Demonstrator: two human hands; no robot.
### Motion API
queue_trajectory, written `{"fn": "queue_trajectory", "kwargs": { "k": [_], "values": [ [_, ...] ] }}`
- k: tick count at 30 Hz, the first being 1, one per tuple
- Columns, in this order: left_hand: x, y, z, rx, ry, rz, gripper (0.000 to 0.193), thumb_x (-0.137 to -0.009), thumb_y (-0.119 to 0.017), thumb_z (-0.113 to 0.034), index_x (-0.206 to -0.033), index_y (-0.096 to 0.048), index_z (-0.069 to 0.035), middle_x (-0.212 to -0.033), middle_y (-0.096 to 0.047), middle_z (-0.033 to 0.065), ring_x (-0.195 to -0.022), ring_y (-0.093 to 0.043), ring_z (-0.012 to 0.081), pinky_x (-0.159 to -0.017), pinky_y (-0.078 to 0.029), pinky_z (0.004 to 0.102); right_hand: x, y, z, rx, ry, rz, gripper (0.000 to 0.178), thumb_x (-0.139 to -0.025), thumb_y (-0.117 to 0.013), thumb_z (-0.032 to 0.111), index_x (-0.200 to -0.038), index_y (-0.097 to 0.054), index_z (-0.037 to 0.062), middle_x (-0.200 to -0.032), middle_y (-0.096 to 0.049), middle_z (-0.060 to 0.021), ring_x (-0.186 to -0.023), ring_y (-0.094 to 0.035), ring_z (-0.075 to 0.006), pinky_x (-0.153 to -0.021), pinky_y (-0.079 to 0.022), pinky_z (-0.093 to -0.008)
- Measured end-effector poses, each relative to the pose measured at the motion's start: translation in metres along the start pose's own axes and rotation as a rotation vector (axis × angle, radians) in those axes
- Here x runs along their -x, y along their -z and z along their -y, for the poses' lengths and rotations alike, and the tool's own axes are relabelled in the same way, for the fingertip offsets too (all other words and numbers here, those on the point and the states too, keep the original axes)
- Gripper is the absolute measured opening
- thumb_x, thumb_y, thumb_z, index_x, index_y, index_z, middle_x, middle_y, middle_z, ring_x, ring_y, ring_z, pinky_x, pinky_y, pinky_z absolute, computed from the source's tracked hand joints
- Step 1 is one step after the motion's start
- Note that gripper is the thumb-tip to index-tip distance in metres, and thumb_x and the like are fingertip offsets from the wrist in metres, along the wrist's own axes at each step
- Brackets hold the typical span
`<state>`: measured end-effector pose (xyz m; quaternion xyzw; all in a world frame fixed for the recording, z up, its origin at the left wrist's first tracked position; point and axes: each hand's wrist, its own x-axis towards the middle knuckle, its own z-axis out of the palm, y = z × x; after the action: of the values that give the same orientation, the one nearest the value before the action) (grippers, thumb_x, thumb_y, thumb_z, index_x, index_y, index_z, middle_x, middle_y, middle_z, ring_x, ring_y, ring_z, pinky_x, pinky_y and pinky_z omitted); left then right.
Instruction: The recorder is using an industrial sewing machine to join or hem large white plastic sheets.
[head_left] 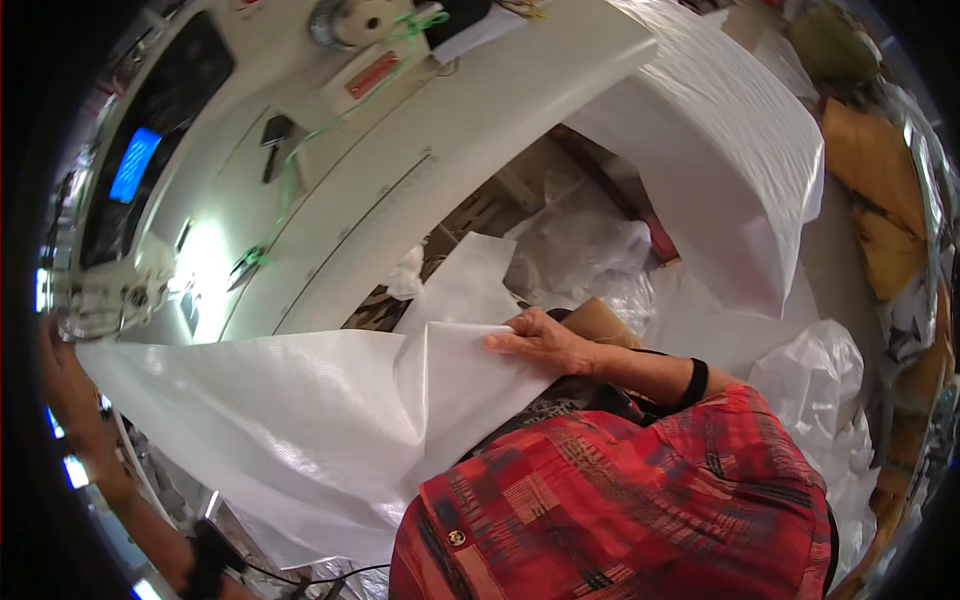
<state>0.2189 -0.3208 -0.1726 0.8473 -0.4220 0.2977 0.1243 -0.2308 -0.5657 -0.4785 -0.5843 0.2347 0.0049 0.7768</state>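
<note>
A white woven plastic sheet [300,400] stretches between my two hands, hanging in front of the sewing machine's table. My right hand [545,343] grips a fold of it near the middle of the view, thumb along the top. At the far left rim, my left hand [58,345] is at the sheet's pulled-out corner, close beside the needle area of the sewing machine [140,290]. That hand is dark, and most of its fingers do not show. The sheet's upper edge is drawn taut; its lower part droops in loose folds.
The pale machine table [400,200] crosses diagonally, with a bright lamp glow at its left. Another white sheet [710,160] drapes over the far right end. Crumpled clear plastic [590,250] and a clear plastic bag [815,375] lie beyond my right arm. A red patterned cloth [620,500] covers my lap.
</note>
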Motion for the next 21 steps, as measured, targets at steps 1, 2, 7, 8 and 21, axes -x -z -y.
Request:
{"fn": "queue_trajectory", "kwargs": {
  "k": [1, 2, 7, 8, 21],
  "values": [
    [0.01, -0.008, -0.002, -0.001, 0.025, 0.098, 0.025, -0.098, -0.054, -0.015, -0.117, -0.061, 0.0, -0.113, -0.066, 0.0116, -0.101, -0.062, 0.0202, -0.087, -0.049, 0.0315, -0.009, 0.0, -0.027, -0.049, -0.036, -0.055, 0.045, -0.095, -0.062, 0.039, -0.081, -0.067, -0.0024, -0.066, -0.056, 0.005, -0.061, -0.047, -0.0038, -0.052, -0.04, -0.0265],
    [0.012, -0.005, -0.027, -0.018, 0.046, 0.19, 0.028, -0.099, -0.053, -0.015, -0.122, -0.06, -0.001, -0.118, -0.066, 0.0118, -0.105, -0.063, 0.0202, -0.09, -0.049, 0.0312, -0.011, 0.0, -0.028, -0.063, -0.039, -0.066, 0.045, -0.095, -0.062, 0.039, -0.081, -0.067, -0.0024, -0.066, -0.056, 0.005, -0.061, -0.047, -0.0038, -0.052, -0.04, -0.0265],
    [0.112, 0.01, -0.053, 0.192, 0.368, 0.397, 0.024, -0.093, -0.055, -0.001, -0.116, -0.062, 0.002, -0.105, -0.068, 0.0102, -0.094, -0.065, 0.0185, -0.082, -0.052, 0.0286, -0.019, 0.003, -0.027, -0.012, 0.044, -0.12, 0.048, -0.097, -0.059, 0.04, -0.08, -0.066, -0.0043, -0.061, -0.055, 0.002, -0.058, -0.047, -0.0046, -0.052, -0.042, -0.0288],
    [0.124, 0.017, -0.082, 0.206, 0.323, 0.515, 0.029, -0.09, -0.055, 0.002, -0.118, -0.061, 0.002, -0.111, -0.067, 0.0113, -0.1, -0.064, 0.0194, -0.086, -0.051, 0.0301, -0.029, 0.0, -0.026, 0.073, 0.079, -0.04, 0.047, -0.097, -0.059, 0.04, -0.083, -0.066, -0.0051, -0.061, -0.056, 0.0, -0.059, -0.048, -0.0048, -0.054, -0.044, -0.0299],
    [0.15, -0.075, -0.161, 0.073, 0.118, 0.598, 0.04, -0.094, -0.056, -0.01, -0.132, -0.053, 0.001, -0.138, -0.053, 0.0175, -0.128, -0.049, 0.0332, -0.107, -0.036, 0.042, -0.094, 0.176, -0.211, 0.951, -0.192, -0.322, 0.033, -0.089, -0.055, 0.038, -0.092, -0.07, 0.0087, -0.093, -0.07, -0.0108, -0.091, -0.064, -0.0349, -0.081, -0.051, -0.046]
  ]
}}
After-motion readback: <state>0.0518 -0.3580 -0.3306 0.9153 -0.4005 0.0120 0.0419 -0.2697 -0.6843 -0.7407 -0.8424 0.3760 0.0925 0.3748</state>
